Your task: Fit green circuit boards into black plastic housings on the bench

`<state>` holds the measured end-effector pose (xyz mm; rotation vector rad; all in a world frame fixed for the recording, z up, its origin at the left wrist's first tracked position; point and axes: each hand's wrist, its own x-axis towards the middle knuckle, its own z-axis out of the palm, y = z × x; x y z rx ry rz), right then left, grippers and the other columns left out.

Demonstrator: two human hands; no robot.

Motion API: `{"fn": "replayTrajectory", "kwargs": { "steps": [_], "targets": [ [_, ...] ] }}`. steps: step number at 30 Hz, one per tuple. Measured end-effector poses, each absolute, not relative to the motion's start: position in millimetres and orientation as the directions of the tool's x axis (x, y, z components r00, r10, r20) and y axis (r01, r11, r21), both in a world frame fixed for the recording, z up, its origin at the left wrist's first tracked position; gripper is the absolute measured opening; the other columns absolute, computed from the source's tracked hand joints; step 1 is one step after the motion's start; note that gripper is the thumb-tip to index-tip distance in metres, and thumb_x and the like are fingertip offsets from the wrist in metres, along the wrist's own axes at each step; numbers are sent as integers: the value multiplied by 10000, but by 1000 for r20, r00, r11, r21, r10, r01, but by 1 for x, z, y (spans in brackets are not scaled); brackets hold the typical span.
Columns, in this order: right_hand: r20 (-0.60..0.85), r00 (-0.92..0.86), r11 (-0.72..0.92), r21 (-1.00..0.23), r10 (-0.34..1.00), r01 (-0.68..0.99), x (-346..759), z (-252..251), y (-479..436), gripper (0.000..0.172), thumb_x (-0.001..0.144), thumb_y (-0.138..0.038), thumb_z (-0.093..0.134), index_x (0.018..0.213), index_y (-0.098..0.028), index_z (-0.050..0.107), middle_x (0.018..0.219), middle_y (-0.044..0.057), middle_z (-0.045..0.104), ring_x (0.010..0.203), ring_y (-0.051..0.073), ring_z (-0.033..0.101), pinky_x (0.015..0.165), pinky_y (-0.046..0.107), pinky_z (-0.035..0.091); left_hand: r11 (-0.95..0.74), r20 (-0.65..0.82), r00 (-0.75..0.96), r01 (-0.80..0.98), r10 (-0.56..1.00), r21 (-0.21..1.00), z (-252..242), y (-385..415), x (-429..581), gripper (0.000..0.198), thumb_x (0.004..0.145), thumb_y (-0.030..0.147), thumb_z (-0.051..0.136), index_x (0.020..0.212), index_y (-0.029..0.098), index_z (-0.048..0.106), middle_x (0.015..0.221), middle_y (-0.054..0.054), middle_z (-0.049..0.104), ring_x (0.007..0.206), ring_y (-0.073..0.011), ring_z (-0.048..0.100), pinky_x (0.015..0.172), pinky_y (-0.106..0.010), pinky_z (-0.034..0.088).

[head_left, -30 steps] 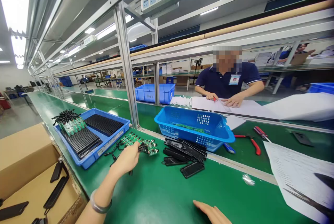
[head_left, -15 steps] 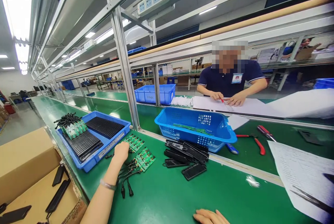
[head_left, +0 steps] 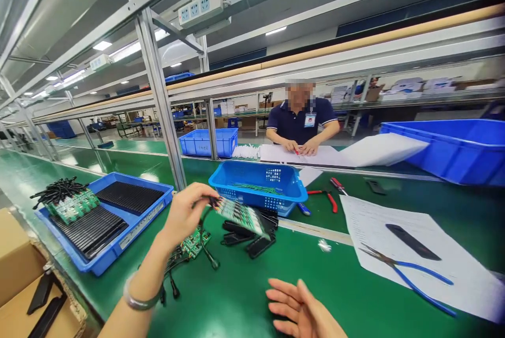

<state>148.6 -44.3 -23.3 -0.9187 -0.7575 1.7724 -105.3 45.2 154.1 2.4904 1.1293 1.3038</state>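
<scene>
My left hand [head_left: 184,214] is closed on one end of a green circuit board panel [head_left: 241,216], raised above the bench and tilted, with a black cable hanging from it. Below it, more green circuit boards [head_left: 195,244] lie on the bench, their black cables trailing toward me. Black plastic housings [head_left: 260,246] are heaped just beyond and under the raised panel, which partly hides them. My right hand [head_left: 302,309] hovers low over the green bench with its fingers apart and nothing in it.
At left a blue tray [head_left: 136,235] bears black strips and stacked boards. A blue basket [head_left: 292,183] stands behind the housings. On the right, blue-handled pliers [head_left: 418,277] and a black strip [head_left: 412,242] rest on paper [head_left: 355,217]. A co-worker [head_left: 302,117] sits opposite.
My left hand has lifted a circuit board panel off the bench and brought it right. My right hand has risen further into view, fingers spread. The view has turned right.
</scene>
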Motion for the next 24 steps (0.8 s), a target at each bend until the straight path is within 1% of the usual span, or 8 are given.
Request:
{"fn": "replayTrajectory", "kwargs": {
  "steps": [3, 6, 8, 10, 13, 17, 20, 24],
  "targets": [
    [-285, -299, -413, -611, 911, -675, 155, 0, -46, 560, 722, -656, 614, 865, -132, 748, 859, 125, 735, 754, 232, 681, 666, 333, 552, -768, 532, 560, 379, 635, 516, 128, 32, -63, 331, 882, 137, 374, 944, 199, 693, 1011, -64, 686, 1002, -185, 608, 922, -330, 470],
    [-269, -138, -284, -639, 953, -715, 159, 18, -50, 313, 694, -460, 748, 769, -156, 745, 746, 61, 741, 683, 197, 677, 676, 284, 537, -785, 430, 706, 291, 562, 548, 89, 26, -34, 383, 868, 115, 358, 940, 230, 716, 1064, -54, 679, 1078, -185, 579, 985, -334, 429],
    [-237, -50, -206, -697, 970, -687, 161, 23, -52, 252, 688, -384, 770, 812, -167, 742, 716, 39, 737, 669, 205, 677, 656, 286, 534, -720, 472, 595, 286, 650, 632, 64, 25, -24, 314, 887, 180, 403, 973, 231, 701, 1122, -62, 657, 1121, -195, 551, 1001, -342, 415],
    [-213, 15, -152, -746, 977, -649, 163, 23, -52, 306, 698, -409, 754, 875, -159, 738, 709, 51, 734, 695, 245, 684, 676, 340, 540, -525, 426, 353, 261, 833, 810, 42, 25, -20, 269, 890, 323, 467, 1054, 206, 645, 1144, -90, 638, 1099, -211, 563, 951, -344, 453],
    [-193, 119, -87, -801, 974, -592, 163, 16, -50, 397, 694, -478, 736, 944, -168, 730, 723, 62, 734, 749, 287, 688, 726, 406, 540, -10, 2, 265, 29, 964, 1000, 21, 21, -18, 535, 850, 608, 408, 1061, 153, 594, 1042, -125, 665, 961, -237, 632, 801, -354, 523],
    [-116, 113, -46, -871, 987, -489, 161, 10, -47, 442, 697, -551, 709, 925, -174, 740, 717, 52, 725, 717, 271, 678, 714, 396, 538, 424, -291, 508, -167, 811, 890, 11, 7, -15, 566, 680, 607, 669, 967, 119, 642, 924, -118, 712, 879, -262, 666, 790, -374, 518],
    [-102, 51, -72, -906, 993, -417, 162, 10, -46, 416, 727, -549, 685, 866, -163, 751, 688, 44, 715, 679, 244, 664, 678, 355, 528, 430, -260, 550, -204, 793, 879, 13, -2, -11, 563, 535, 367, 855, 990, 100, 659, 875, -114, 730, 836, -268, 676, 810, -384, 504],
    [-97, 31, -83, -951, 995, -299, 163, 7, -44, 450, 774, -578, 613, 879, -159, 743, 677, 39, 703, 660, 226, 637, 664, 325, 506, 392, -241, 501, -222, 831, 893, 9, -7, -5, 553, 544, 395, 848, 976, 96, 674, 867, -119, 736, 816, -270, 677, 788, -381, 506]
  ]
}}
